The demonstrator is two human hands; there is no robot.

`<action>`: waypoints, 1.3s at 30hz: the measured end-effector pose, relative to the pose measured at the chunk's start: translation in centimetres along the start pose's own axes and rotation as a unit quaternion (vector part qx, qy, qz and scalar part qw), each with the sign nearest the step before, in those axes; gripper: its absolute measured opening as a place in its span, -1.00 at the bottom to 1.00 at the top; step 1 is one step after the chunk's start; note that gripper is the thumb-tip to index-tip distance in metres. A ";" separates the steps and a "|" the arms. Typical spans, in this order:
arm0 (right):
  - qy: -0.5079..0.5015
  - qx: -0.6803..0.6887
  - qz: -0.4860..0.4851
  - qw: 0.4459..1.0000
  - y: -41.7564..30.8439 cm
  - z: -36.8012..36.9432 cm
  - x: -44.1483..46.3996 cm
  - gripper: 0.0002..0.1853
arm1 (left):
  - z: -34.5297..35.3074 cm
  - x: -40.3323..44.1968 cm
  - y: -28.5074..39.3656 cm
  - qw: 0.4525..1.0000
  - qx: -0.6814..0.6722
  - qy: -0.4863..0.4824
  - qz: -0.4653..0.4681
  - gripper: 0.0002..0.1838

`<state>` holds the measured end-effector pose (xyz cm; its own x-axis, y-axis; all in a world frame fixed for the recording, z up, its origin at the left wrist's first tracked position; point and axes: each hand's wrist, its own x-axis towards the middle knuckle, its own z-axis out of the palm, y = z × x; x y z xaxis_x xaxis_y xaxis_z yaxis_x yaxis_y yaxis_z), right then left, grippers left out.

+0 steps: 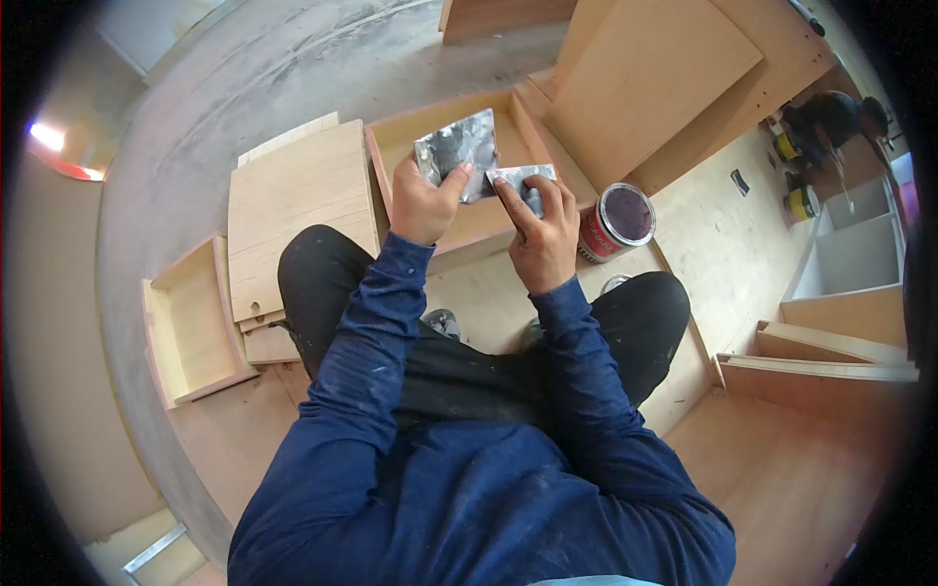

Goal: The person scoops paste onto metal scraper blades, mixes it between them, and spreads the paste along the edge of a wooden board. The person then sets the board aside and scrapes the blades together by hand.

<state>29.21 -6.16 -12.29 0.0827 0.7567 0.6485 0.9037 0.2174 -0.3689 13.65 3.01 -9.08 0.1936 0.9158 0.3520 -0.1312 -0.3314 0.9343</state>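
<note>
My left hand (422, 207) grips a flat metal plate (461, 146) smeared with grey and white filler, its thumb across the near face. My right hand (547, 236) is closed on a smaller metal putty scraper (533, 179), with the index finger laid along it. The scraper's left edge meets or overlaps the plate's lower right corner; whether they touch, I cannot tell. Both tools are held above a shallow wooden drawer (395, 146). Close to my right hand stands an uncapped can (596, 237) with a red label and dark, purplish contents or stains inside.
Stacked wooden panels (293, 215) and another drawer (195, 332) lie to the left. A large wooden cabinet piece (655, 88) rises at the back right. Another person (831, 122) works at far right near yellow-labelled cans (803, 203). Board edges (821, 363) jut at lower right.
</note>
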 end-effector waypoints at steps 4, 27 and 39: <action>0.019 -0.012 0.001 1.000 0.2 -0.5 0.2 -0.22 | 0.1 -0.6 -0.7 0.998 0.024 -0.062 -0.003 -0.79; -0.100 0.582 0.366 0.719 4.6 -2.2 1.0 -0.68 | 2.6 -2.0 -3.4 0.921 -0.321 0.034 -0.220 -0.72; -0.036 0.550 0.450 0.702 10.5 3.1 -1.7 -0.79 | 2.2 -2.8 -1.9 0.939 -0.288 0.040 -0.182 -0.66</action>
<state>37.31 -3.26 -19.33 0.3561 0.9132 -0.1983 -0.3768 -0.0539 -0.9247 15.51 0.60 -11.65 0.2567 0.9664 -0.0127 -0.5794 0.1644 0.7983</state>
